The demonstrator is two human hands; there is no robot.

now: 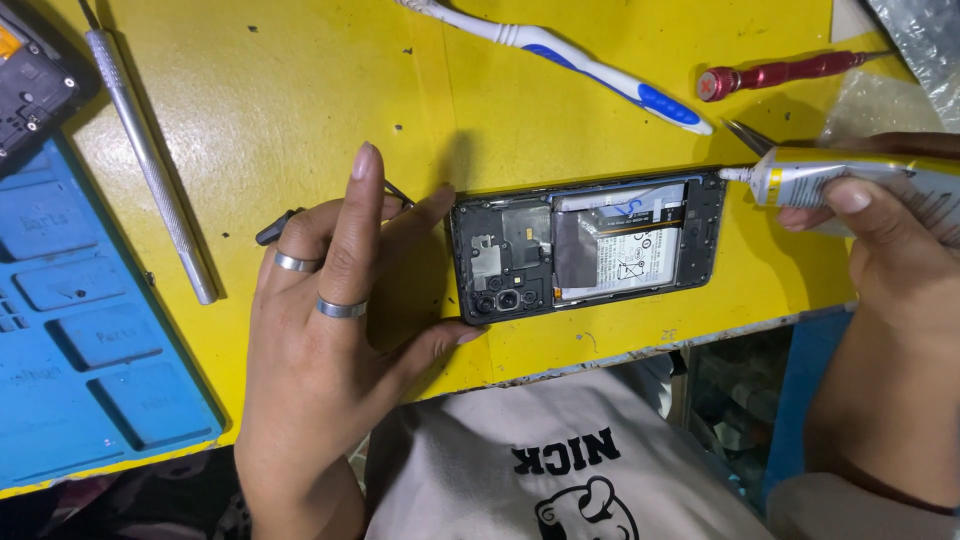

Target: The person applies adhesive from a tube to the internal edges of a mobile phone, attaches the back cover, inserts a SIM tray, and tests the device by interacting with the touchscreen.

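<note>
A moulded blue mat (pixel 90 340) and a slim steel rod (pixel 150 165) lie at the left of the glossy yellow tabletop (pixel 300 80). The left hand (pixel 330 330), fingers spread, braces the opened black phone (pixel 588 245). The right hand (pixel 890 250) pinches a soft glue tube (pixel 850 180), nozzle touching the phone's corner. A plastic toothbrush (pixel 580 65) lies beyond.

Toothbrush (pixel 570 62), red screwdriver (pixel 780 72), metal rod (pixel 150 160), blue tray (pixel 90 340), perhaps tweezers (pixel 748 135).
</note>
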